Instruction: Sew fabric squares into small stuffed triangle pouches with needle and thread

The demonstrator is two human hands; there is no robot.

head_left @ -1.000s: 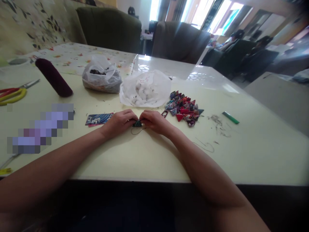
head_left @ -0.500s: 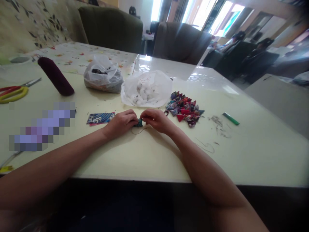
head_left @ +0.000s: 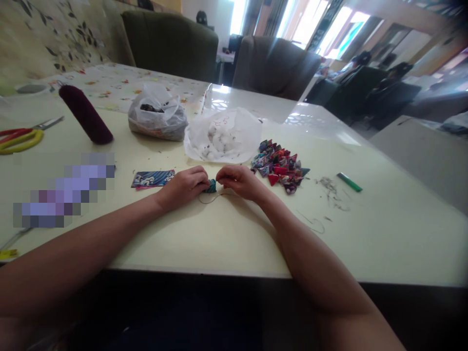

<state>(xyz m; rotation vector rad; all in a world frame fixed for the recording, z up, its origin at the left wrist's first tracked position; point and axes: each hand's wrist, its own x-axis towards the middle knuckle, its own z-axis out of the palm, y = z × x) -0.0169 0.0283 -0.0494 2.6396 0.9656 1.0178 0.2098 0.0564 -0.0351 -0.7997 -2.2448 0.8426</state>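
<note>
Between the fingers of my left hand [head_left: 188, 185] is a small teal patterned fabric piece [head_left: 210, 186], pinched close to the tabletop. My right hand [head_left: 237, 182] is just to the right of it, thumb and fingertips pressed together; whatever they hold is too small to make out. A thin thread [head_left: 210, 202] curves over the table below both hands. Beside my left hand lie blue wave-patterned fabric strips [head_left: 151, 179]. Several small stuffed fabric triangles [head_left: 280, 165] form a colourful pile beyond my right hand.
Behind my hands stand a plastic bag of white stuffing [head_left: 223, 139] and a bag with dark contents [head_left: 157, 119]. Left are a dark maroon cylinder [head_left: 86, 114], scissors [head_left: 27, 136] and a blurred-out item [head_left: 66, 192]. Thread scraps [head_left: 331, 190] and a green object [head_left: 350, 182] lie right.
My right hand has drawn slightly right, away from the teal fabric piece, opening a small gap. My left hand keeps its pinch in the same place.
</note>
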